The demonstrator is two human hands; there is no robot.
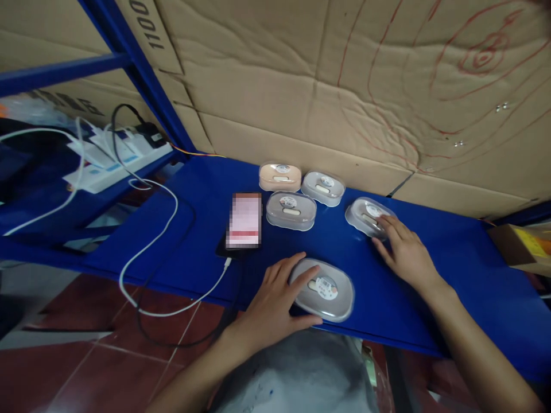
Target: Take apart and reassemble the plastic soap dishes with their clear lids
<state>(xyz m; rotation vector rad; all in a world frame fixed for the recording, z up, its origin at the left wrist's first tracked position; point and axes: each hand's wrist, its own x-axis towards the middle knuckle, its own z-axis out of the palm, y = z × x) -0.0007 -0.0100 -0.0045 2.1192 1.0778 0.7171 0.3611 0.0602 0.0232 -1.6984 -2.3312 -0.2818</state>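
Observation:
My left hand (pixel 279 295) spans the left end of a grey oval case with a clear cover (pixel 340 289) at the table's front edge. Its thumb lies along the near side, one finger reaches over the top, and the others are at the far side. A round sticker with a barcode is on that cover. To the right and farther back, my right hand (pixel 407 252) has its fingertips and thumb at the right end of a second grey case (pixel 359 213), which lies flat. Part of this case is hidden under the fingers.
Behind sit a peach case (pixel 269 179) and two grey cases (pixel 329 196), (pixel 275 218). A phone (pixel 243 221) with a blurred screen and white cable (pixel 176 314) lies left. A loaded power strip (pixel 99 175) is far left, a cardboard box (pixel 516 246) right. Cardboard (pixel 275 74) walls the blue table's (pixel 198 229) back.

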